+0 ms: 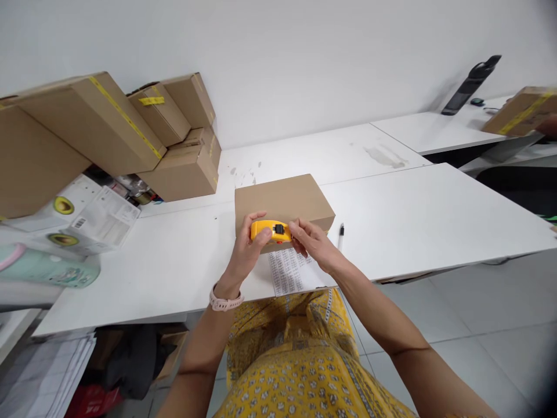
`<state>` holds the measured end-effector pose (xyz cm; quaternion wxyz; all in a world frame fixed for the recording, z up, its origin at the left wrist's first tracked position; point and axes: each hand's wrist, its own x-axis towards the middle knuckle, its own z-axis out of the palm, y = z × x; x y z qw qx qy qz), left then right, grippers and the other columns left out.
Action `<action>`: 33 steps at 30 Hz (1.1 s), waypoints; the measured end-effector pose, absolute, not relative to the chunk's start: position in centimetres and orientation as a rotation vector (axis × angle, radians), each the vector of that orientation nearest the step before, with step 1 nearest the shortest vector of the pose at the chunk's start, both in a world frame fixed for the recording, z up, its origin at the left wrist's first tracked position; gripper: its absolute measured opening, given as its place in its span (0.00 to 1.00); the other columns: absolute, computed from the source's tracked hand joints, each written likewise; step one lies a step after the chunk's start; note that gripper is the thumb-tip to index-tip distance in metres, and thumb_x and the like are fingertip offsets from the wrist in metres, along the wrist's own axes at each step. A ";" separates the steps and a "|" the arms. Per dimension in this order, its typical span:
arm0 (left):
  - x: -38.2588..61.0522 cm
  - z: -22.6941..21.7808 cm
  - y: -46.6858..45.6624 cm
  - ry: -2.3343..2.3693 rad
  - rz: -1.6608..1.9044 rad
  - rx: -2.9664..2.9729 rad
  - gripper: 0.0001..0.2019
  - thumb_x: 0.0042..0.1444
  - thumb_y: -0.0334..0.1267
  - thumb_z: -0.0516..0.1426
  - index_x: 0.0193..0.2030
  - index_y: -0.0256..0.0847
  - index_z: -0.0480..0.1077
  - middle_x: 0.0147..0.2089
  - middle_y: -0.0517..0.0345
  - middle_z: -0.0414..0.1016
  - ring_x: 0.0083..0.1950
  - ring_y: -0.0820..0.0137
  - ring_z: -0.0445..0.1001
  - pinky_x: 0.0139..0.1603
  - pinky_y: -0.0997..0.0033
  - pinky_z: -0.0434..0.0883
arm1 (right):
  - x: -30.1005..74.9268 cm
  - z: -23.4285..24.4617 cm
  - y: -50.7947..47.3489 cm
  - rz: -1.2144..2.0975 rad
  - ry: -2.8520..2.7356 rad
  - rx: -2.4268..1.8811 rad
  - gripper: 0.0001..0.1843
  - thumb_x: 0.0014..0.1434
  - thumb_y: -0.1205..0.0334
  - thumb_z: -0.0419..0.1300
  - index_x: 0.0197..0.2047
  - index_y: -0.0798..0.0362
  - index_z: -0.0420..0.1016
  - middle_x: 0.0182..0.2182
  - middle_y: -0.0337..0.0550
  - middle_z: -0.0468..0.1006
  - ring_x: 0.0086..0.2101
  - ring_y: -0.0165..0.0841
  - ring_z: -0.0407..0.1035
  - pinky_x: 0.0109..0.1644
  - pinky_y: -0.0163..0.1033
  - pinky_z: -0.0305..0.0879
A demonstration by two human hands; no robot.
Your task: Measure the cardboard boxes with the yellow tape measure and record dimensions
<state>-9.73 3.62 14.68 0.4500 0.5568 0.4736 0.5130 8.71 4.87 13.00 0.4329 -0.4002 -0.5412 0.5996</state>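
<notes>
My left hand is wrapped round a yellow tape measure with a black slider and a red button, its thumb lying on the case. At the right end of the case my right hand is closed in a pinch; the bit between its fingertips is mostly hidden. Both hands are over the front of a brown cardboard box lying on the white table. Under the hands, a printed sheet sticks out in front of the box. A pen lies just right of it.
Stacked cardboard boxes stand at the back left, by a white carton with avocado pictures and a mint bottle. At far right are a dark bottle and a taped box, with another person's hand beside it.
</notes>
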 end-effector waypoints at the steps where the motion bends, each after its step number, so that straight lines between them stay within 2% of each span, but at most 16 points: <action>1: -9.9 14.8 3.8 1.177 1.284 1.380 0.26 0.55 0.55 0.65 0.55 0.43 0.70 0.38 0.56 0.77 0.38 0.66 0.77 0.37 0.67 0.76 | 8.7 13.2 5.3 1.478 -1.358 -0.985 0.31 0.56 0.27 0.63 0.28 0.48 0.64 0.19 0.31 0.63 0.21 0.26 0.53 0.24 0.35 0.47; 3: -10.8 15.1 4.4 1.215 1.339 1.387 0.27 0.53 0.55 0.67 0.55 0.44 0.71 0.38 0.57 0.77 0.36 0.67 0.76 0.36 0.68 0.75 | 9.3 13.8 6.9 1.439 -1.342 -0.953 0.31 0.55 0.30 0.66 0.27 0.48 0.63 0.19 0.30 0.62 0.21 0.25 0.51 0.25 0.35 0.46; 6: -13.5 15.7 5.9 1.331 1.457 1.366 0.28 0.51 0.55 0.68 0.55 0.44 0.71 0.40 0.55 0.78 0.35 0.68 0.75 0.33 0.70 0.71 | 12.3 14.5 10.6 1.271 -1.258 -0.951 0.29 0.56 0.33 0.67 0.26 0.48 0.64 0.20 0.32 0.63 0.23 0.26 0.54 0.27 0.35 0.50; 9: -17.7 16.0 7.7 1.508 1.520 1.310 0.25 0.51 0.54 0.65 0.51 0.43 0.71 0.43 0.54 0.78 0.34 0.69 0.74 0.30 0.71 0.65 | 16.3 14.1 14.4 1.161 -1.170 -0.996 0.27 0.56 0.37 0.69 0.26 0.49 0.64 0.23 0.34 0.64 0.25 0.26 0.54 0.28 0.35 0.52; 13: -22.9 15.3 10.0 1.705 1.434 1.224 0.21 0.49 0.55 0.64 0.42 0.42 0.70 0.38 0.56 0.77 0.30 0.71 0.70 0.28 0.70 0.59 | 19.7 11.6 17.5 1.145 -1.105 -1.181 0.25 0.56 0.42 0.69 0.25 0.50 0.65 0.23 0.35 0.65 0.25 0.26 0.55 0.29 0.36 0.51; 17: -25.2 14.6 11.5 1.766 1.319 1.196 0.19 0.47 0.54 0.63 0.39 0.42 0.70 0.36 0.57 0.77 0.29 0.70 0.70 0.29 0.70 0.58 | 19.5 9.7 17.9 1.078 -1.195 -1.359 0.23 0.60 0.46 0.65 0.24 0.51 0.65 0.25 0.36 0.66 0.27 0.27 0.56 0.32 0.37 0.54; 22: -24.5 14.5 12.4 1.713 1.221 1.285 0.20 0.50 0.54 0.62 0.42 0.41 0.72 0.38 0.55 0.79 0.30 0.70 0.70 0.29 0.71 0.58 | 17.6 9.8 17.5 0.989 -1.377 -1.440 0.26 0.62 0.42 0.62 0.25 0.49 0.59 0.26 0.34 0.62 0.29 0.29 0.56 0.34 0.38 0.54; 27: -22.9 14.7 12.5 1.673 1.196 1.346 0.21 0.51 0.55 0.61 0.44 0.41 0.73 0.41 0.54 0.79 0.35 0.68 0.72 0.30 0.71 0.59 | 16.6 10.2 17.3 1.027 -1.405 -1.539 0.25 0.61 0.37 0.63 0.32 0.50 0.66 0.32 0.37 0.68 0.33 0.30 0.62 0.35 0.38 0.56; 33: -23.1 15.0 12.1 1.671 1.124 1.352 0.22 0.52 0.57 0.60 0.45 0.41 0.72 0.40 0.54 0.79 0.33 0.69 0.71 0.31 0.71 0.59 | 16.4 10.0 17.2 1.081 -1.373 -1.582 0.27 0.59 0.32 0.62 0.33 0.51 0.70 0.36 0.43 0.74 0.36 0.33 0.64 0.33 0.38 0.58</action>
